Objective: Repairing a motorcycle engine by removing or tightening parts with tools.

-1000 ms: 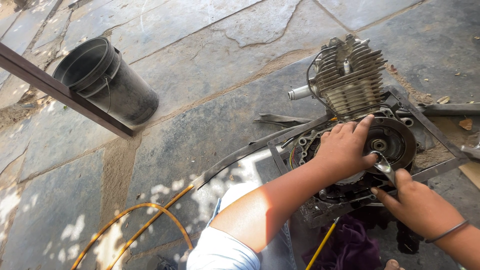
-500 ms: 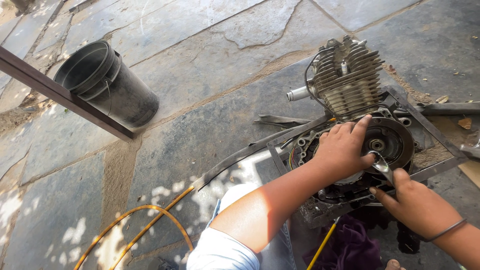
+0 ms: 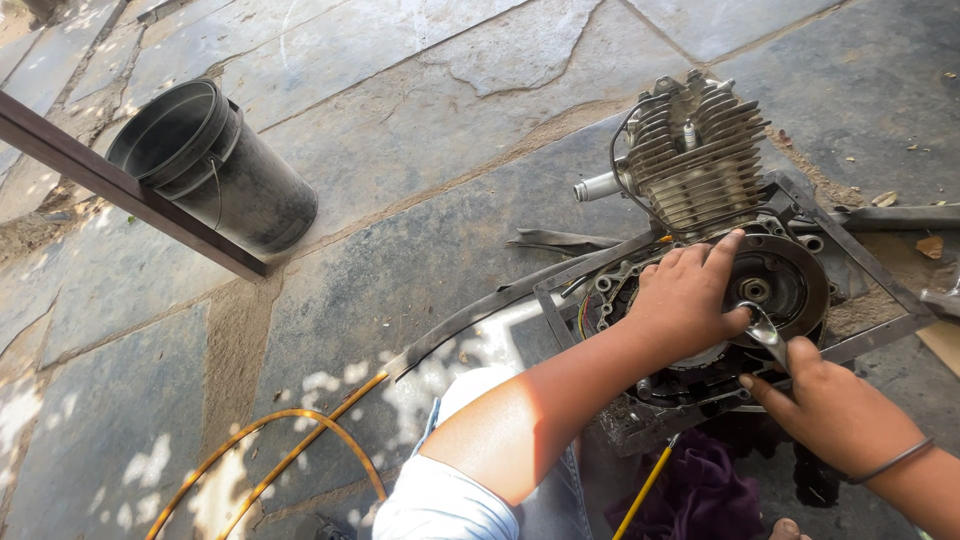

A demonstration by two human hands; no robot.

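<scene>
A small air-cooled engine [image 3: 715, 250] lies on its side on a stone-slab floor [image 3: 420, 230], right of centre, resting in a flat metal frame [image 3: 860, 250], its finned cylinder [image 3: 700, 165] pointing far and its side cover already off, so that the round rotor [image 3: 785, 285] in the open casing is exposed.

The left hand [image 3: 690, 295] is spread flat over the near-left part of that rotor, fingers splayed, pressing on it rather than closed around anything. The right hand [image 3: 830, 410] is clamped on a metal tool [image 3: 765, 328], apparently a spanner, whose head sits just beside the rotor's centre; whether it is seated on a fastener cannot be told.

Judging by the bare casing, the opening-up is done, while the rotor itself remains mounted, so the work on this side looks about midway, with the rotor and what lies behind it left.

A black bucket [image 3: 215, 165] stands tilted at far left, touching a dark metal bar [image 3: 130, 190] that crosses the corner. A yellow hose [image 3: 290, 450] loops over the near floor, and a purple cloth [image 3: 700, 495] lies near the person's knee.
</scene>
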